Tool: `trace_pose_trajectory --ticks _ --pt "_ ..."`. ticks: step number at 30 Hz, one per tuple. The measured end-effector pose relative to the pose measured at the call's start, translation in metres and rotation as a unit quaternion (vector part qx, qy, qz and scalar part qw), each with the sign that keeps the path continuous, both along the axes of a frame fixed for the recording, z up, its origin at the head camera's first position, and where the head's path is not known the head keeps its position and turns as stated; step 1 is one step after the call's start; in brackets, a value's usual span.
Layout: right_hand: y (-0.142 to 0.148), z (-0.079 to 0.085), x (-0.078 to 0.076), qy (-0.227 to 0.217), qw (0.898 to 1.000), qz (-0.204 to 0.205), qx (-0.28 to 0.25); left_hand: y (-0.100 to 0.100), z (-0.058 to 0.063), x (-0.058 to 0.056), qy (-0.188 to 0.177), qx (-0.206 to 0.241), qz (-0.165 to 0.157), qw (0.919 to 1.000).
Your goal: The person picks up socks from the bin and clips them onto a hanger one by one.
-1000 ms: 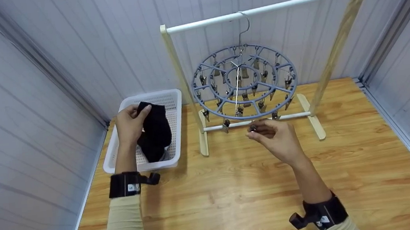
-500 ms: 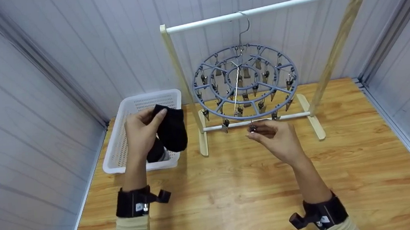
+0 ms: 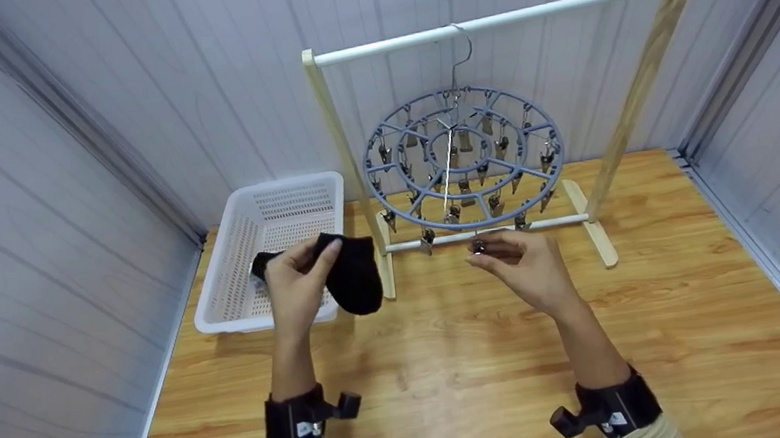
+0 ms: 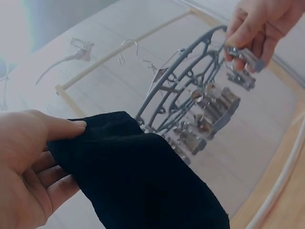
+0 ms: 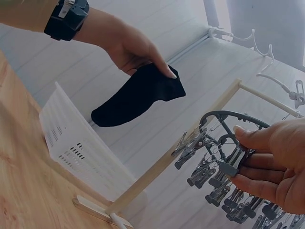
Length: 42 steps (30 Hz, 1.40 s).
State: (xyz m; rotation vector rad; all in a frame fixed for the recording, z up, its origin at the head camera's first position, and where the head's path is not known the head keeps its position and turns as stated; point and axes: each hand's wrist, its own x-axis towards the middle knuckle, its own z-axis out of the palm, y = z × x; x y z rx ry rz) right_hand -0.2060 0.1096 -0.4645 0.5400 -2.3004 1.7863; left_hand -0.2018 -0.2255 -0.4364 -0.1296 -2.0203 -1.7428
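Observation:
My left hand (image 3: 296,285) pinches a black sock (image 3: 356,277) by its cuff, thumb on top. The sock hangs down in front of the basket's right edge; in the left wrist view the sock (image 4: 143,171) spreads across the lower middle. My right hand (image 3: 527,266) pinches a metal clip (image 3: 478,246) at the front of a round blue-grey clip hanger (image 3: 469,224). In the right wrist view the clip (image 5: 231,164) sits between thumb and fingers. Several other clips dangle from the hanger's rings.
A wooden stand with a white rail (image 3: 556,8) carries the hanger by its hook. Left of it, a white plastic basket (image 3: 228,324) holds more dark cloth (image 3: 262,263), partly hidden behind my left hand. Panelled walls (image 3: 66,279) enclose the wooden floor (image 3: 435,386).
My left hand has lifted the black sock out of the basket and carried it right, toward the hanger. The right hand has stayed at the same clip.

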Motion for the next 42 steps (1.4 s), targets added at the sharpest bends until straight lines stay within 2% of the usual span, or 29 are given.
trace_pose_trajectory --ticks 8,13,19,22,28,35,42 --pt "-0.001 -0.003 0.001 -0.002 1.000 -0.005 -0.005 0.027 -0.029 0.005 -0.018 0.021 -0.028 0.9992" --pt "-0.001 -0.003 0.000 -0.011 1.000 -0.007 -0.008 0.038 -0.041 0.008 -0.023 0.045 -0.036 0.9981" --pt "0.001 -0.003 0.001 -0.011 1.000 -0.006 -0.006 0.049 -0.046 0.011 -0.029 0.050 -0.051 0.9970" --pt "0.001 -0.002 0.001 -0.006 1.000 -0.003 -0.007 0.056 -0.049 0.013 -0.030 0.041 -0.044 0.9977" --pt "0.001 -0.002 0.000 -0.001 1.000 0.000 -0.009 0.072 -0.055 0.014 -0.001 0.024 -0.034 0.9991" --pt "0.001 0.001 0.000 0.000 1.000 0.011 -0.019 0.083 -0.060 0.011 0.007 0.037 -0.072 0.9967" --pt "0.001 0.005 0.004 -0.031 0.997 0.036 -0.062 0.093 -0.065 0.008 -0.007 0.041 -0.103 0.9938"
